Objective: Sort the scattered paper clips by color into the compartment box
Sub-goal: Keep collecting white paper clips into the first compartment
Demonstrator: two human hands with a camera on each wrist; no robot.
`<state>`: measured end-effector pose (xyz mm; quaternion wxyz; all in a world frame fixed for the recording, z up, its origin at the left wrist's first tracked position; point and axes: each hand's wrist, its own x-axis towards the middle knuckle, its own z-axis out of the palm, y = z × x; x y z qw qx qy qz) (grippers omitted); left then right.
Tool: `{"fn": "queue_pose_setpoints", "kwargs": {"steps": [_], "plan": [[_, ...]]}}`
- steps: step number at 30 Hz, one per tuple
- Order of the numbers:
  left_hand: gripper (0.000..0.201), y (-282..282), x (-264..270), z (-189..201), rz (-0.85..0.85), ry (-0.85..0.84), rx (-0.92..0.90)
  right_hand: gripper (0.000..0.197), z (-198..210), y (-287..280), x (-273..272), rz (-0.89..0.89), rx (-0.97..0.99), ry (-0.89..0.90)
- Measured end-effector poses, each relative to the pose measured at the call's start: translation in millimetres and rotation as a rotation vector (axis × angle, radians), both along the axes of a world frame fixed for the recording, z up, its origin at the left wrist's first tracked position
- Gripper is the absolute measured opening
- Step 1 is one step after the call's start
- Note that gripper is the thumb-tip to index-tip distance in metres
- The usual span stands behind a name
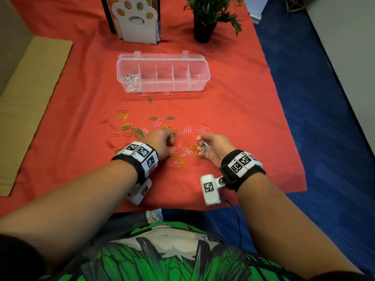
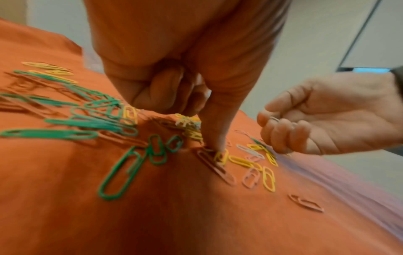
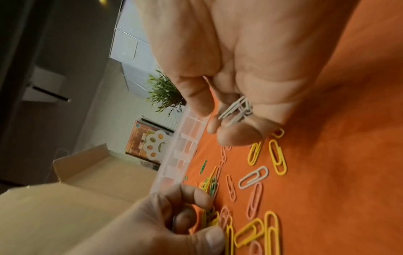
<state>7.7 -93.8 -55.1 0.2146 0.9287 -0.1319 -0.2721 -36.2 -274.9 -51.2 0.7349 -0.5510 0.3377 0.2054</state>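
Green, yellow, pink and red paper clips point(image 1: 142, 130) lie scattered on the red cloth point(image 1: 243, 118) between and ahead of my hands. My right hand point(image 1: 211, 147) is palm-up, fingers curled round a bunch of white clips point(image 1: 204, 146), also seen in the right wrist view point(image 3: 237, 110). My left hand point(image 1: 162, 142) hovers over the pile with its fingers curled; its thumb point(image 2: 218, 138) presses down on a yellow clip point(image 2: 221, 157). One white clip point(image 3: 254, 176) lies loose between the hands. The clear compartment box point(image 1: 162, 57) stands open farther back, with white clips point(image 1: 132, 78) in its leftmost compartment.
A white paw-shaped holder point(image 1: 135, 19) and a potted plant point(image 1: 205, 19) stand behind the box. Flattened cardboard point(image 1: 30, 98) lies along the left. The cloth ends at a blue surface point(image 1: 314, 98) on the right. A few clips point(image 1: 149, 97) lie just in front of the box.
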Motion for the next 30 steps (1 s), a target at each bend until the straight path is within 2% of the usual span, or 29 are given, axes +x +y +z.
{"fn": "queue_pose_setpoints", "kwargs": {"steps": [2, 3, 5, 7, 10, 13, 15, 18, 21, 25, 28, 30], "plan": [[0.024, 5, 4, 2, 0.023, 0.021, 0.004, 0.019, 0, 6, 0, 0.075, -0.118, 0.001], [0.024, 7, 5, 2, 0.046, 0.026, -0.001, 0.018, 0, 10, 1, 0.186, -0.259, -0.008], [0.019, 8, 5, 0, 0.124, 0.043, -0.039, 0.014, 1, 16, 1, 0.505, -0.673, -0.063], [0.014, 7, 5, -1, 0.206, 0.076, -0.097, 0.018, 1, 23, -3, 0.778, -1.049, -0.160], [0.015, 4, 6, -2, 0.326, 0.171, -0.194, 0.029, 1, 35, -11, 0.998, -1.331, -0.277], [0.015, 4, 7, -1, 0.448, 0.298, -0.319, 0.032, 1, 42, -13, 1.074, -1.483, -0.349], [0.021, 6, 8, -1, 0.502, 0.356, -0.378, 0.033, 1, 44, -10, 1.109, -1.525, -0.362], [0.027, 10, 11, 4, 0.552, 0.439, -0.469, 0.034, 0, 44, -1, 1.137, -1.484, -0.300], [0.025, 17, 17, 5, 0.516, 0.382, -0.469, 0.029, -4, 40, 13, 1.107, -1.340, -0.247], [0.007, 19, 18, 11, 0.276, 0.150, -0.288, 0.020, 3, 28, 27, 0.809, -1.204, -0.199], [0.019, 4, 14, 14, -0.001, -0.038, -0.121, 0.022, 7, 19, 32, 0.676, -1.121, -0.127], [0.026, -9, 12, 11, -0.179, -0.129, -0.038, 0.020, 3, 14, 36, 0.582, -0.941, -0.072]]}}
